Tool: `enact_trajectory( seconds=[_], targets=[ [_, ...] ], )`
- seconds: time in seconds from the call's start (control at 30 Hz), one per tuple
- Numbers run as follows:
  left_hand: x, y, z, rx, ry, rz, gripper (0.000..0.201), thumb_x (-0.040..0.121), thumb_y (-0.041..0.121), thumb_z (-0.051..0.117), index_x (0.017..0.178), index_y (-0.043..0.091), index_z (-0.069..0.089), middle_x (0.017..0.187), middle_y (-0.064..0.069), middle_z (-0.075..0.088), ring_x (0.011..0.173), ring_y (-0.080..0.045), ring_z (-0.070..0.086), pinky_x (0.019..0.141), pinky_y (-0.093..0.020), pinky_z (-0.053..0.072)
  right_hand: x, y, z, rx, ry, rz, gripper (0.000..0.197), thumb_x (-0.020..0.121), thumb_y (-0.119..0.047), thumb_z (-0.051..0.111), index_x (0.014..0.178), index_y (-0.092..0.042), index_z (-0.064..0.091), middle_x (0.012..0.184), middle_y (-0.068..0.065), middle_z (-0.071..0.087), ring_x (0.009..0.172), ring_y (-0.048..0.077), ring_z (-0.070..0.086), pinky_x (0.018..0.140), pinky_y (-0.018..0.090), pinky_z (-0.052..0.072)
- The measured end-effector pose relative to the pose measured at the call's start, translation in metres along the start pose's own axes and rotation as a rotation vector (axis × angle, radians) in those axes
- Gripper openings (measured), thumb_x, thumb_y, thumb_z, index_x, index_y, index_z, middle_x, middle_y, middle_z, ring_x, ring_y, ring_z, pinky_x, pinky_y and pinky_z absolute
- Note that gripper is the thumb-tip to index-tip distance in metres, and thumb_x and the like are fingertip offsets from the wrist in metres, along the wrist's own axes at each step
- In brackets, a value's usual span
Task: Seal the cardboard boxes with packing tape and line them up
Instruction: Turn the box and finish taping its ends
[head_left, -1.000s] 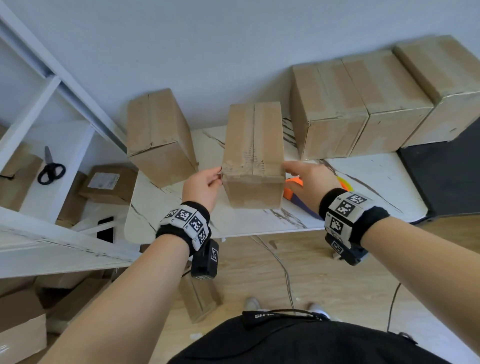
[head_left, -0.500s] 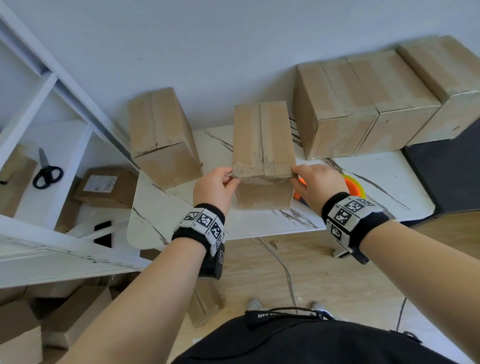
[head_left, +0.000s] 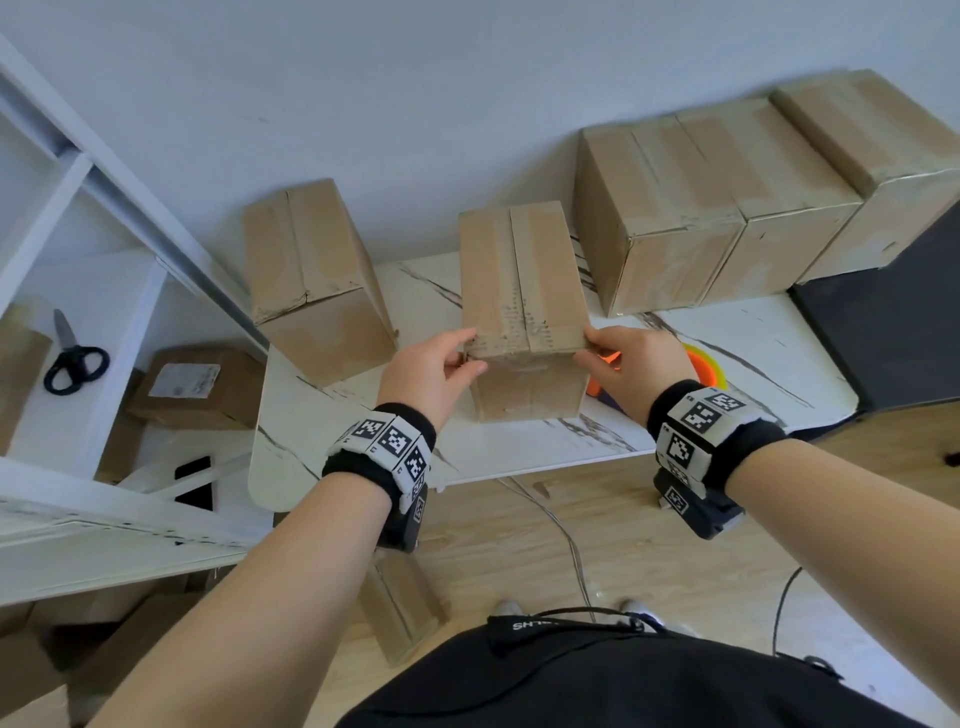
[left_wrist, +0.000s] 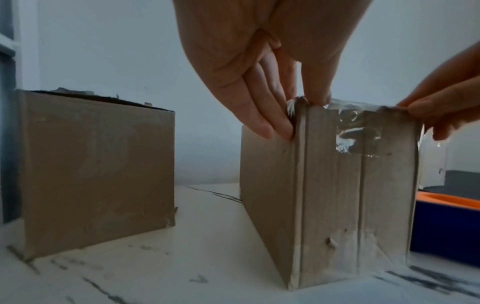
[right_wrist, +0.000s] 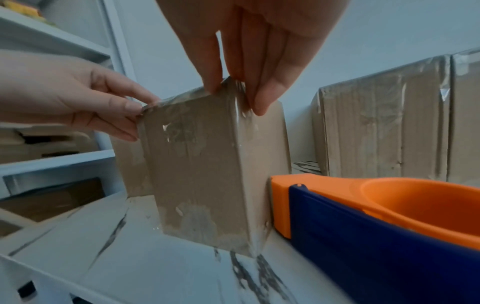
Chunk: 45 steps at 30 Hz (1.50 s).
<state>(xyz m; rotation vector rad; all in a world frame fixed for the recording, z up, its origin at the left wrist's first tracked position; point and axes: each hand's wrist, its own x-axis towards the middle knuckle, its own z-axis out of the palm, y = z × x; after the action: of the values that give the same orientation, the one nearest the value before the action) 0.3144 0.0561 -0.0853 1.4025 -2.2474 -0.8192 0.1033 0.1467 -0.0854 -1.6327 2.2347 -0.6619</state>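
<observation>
Now pinching the near top corners of the upright brown cardboard box (head_left: 522, 291) on the white marble-patterned table (head_left: 727, 338) — left hand (head_left: 426, 371) one corner, right hand (head_left: 636, 364) the other.

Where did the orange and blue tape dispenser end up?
The orange and blue tape dispenser lies on the white marble-patterned table, right beside the brown cardboard box, mostly hidden behind the right hand in the head view.
</observation>
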Motion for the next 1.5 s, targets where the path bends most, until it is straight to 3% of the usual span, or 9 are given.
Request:
enact_trajectory(
  seconds=[0.23, 0.53, 0.73, 0.9, 1.0, 1.1, 1.27, 1.4, 1.5],
  targets=[
    [0.007, 0.006, 0.003, 0.272, 0.027, 0.068, 0.036, 0.091, 0.034, 0.058, 0.125, 0.022, 0.055, 0.1, 0.0, 0.067, 0.092, -0.02, 0.062, 0.074, -0.026, 0.044, 0.009, -0.012, 0.0, -0.337, -0.052, -0.022, 0.028, 0.093, -0.036, 0.048, 0.103, -0.013, 0.059, 0.079, 0.004, 0.062, 0.071, 0.024, 0.058, 0.059, 0.028, 0.044],
    [0.016, 0.023, 0.005, 0.452, 0.003, 0.078, 0.041, 0.084, 0.048, 0.062, 0.104, 0.016, 0.047, 0.087, -0.002, 0.063, 0.077, -0.025, 0.059, 0.061, -0.033, 0.045, 0.021, -0.041, -0.001, -0.565, -0.111, 0.015, 0.051, 0.083, -0.065, 0.049, 0.09, -0.017, 0.034, 0.059, -0.004, 0.037, 0.059, 0.019, 0.046, 0.054, 0.029, 0.036],
    [0.016, 0.019, 0.003, 0.4, -0.022, 0.086, 0.041, 0.083, 0.048, 0.063, 0.103, 0.016, 0.048, 0.081, 0.002, 0.057, 0.071, -0.019, 0.051, 0.06, -0.03, 0.039, 0.018, -0.023, -0.007, -0.307, -0.108, -0.015, 0.033, 0.087, -0.045, 0.059, 0.091, -0.016, 0.042, 0.08, 0.004, 0.061, 0.073, 0.026, 0.057, 0.061, 0.029, 0.042],
    [0.01, 0.009, -0.004, 0.186, -0.044, 0.035, 0.037, 0.085, 0.036, 0.066, 0.118, 0.022, 0.057, 0.092, 0.003, 0.062, 0.086, -0.016, 0.059, 0.073, -0.026, 0.043, 0.011, -0.01, -0.01, -0.081, -0.094, 0.014, 0.026, 0.088, -0.029, 0.063, 0.106, -0.011, 0.056, 0.097, 0.006, 0.068, 0.089, 0.026, 0.062, 0.078, 0.036, 0.052],
    [0.003, 0.004, -0.006, 0.052, -0.039, -0.002, 0.039, 0.086, 0.027, 0.066, 0.125, 0.023, 0.059, 0.106, -0.003, 0.068, 0.099, -0.017, 0.062, 0.087, -0.025, 0.045, 0.011, -0.009, -0.009, -0.064, -0.098, 0.017, 0.024, 0.089, -0.026, 0.061, 0.108, -0.011, 0.057, 0.096, 0.006, 0.067, 0.088, 0.027, 0.062, 0.077, 0.034, 0.051],
    [0.002, 0.008, -0.002, 0.128, -0.007, -0.002, 0.036, 0.09, 0.022, 0.062, 0.126, 0.022, 0.058, 0.106, -0.003, 0.068, 0.101, -0.018, 0.06, 0.082, -0.021, 0.04, 0.014, -0.012, -0.007, -0.122, -0.089, 0.007, 0.018, 0.09, -0.026, 0.059, 0.103, -0.013, 0.057, 0.091, 0.009, 0.068, 0.084, 0.029, 0.062, 0.073, 0.034, 0.051],
    [-0.002, 0.013, -0.004, 0.204, 0.039, -0.063, 0.036, 0.092, 0.019, 0.056, 0.127, 0.023, 0.055, 0.111, -0.002, 0.066, 0.104, -0.021, 0.059, 0.084, -0.03, 0.046, 0.007, -0.019, -0.008, -0.098, -0.143, -0.006, 0.026, 0.09, -0.031, 0.059, 0.108, -0.013, 0.057, 0.095, 0.007, 0.067, 0.088, 0.026, 0.062, 0.077, 0.033, 0.051],
    [-0.013, 0.011, -0.009, 0.209, 0.086, -0.174, 0.047, 0.087, 0.041, 0.056, 0.132, 0.027, 0.048, 0.126, 0.004, 0.058, 0.11, -0.017, 0.055, 0.08, -0.027, 0.043, -0.009, -0.035, 0.001, -0.048, -0.183, -0.119, 0.028, 0.094, -0.034, 0.051, 0.107, -0.012, 0.061, 0.094, 0.007, 0.07, 0.089, 0.027, 0.063, 0.077, 0.034, 0.051],
    [-0.018, 0.009, -0.004, 0.227, 0.093, -0.269, 0.073, 0.078, 0.07, 0.049, 0.134, 0.024, 0.043, 0.131, -0.003, 0.052, 0.114, -0.022, 0.053, 0.09, -0.034, 0.047, -0.017, -0.048, 0.008, -0.011, -0.242, -0.229, 0.024, 0.095, -0.029, 0.05, 0.101, -0.012, 0.067, 0.09, 0.008, 0.07, 0.088, 0.029, 0.062, 0.073, 0.032, 0.046]
  ],
)
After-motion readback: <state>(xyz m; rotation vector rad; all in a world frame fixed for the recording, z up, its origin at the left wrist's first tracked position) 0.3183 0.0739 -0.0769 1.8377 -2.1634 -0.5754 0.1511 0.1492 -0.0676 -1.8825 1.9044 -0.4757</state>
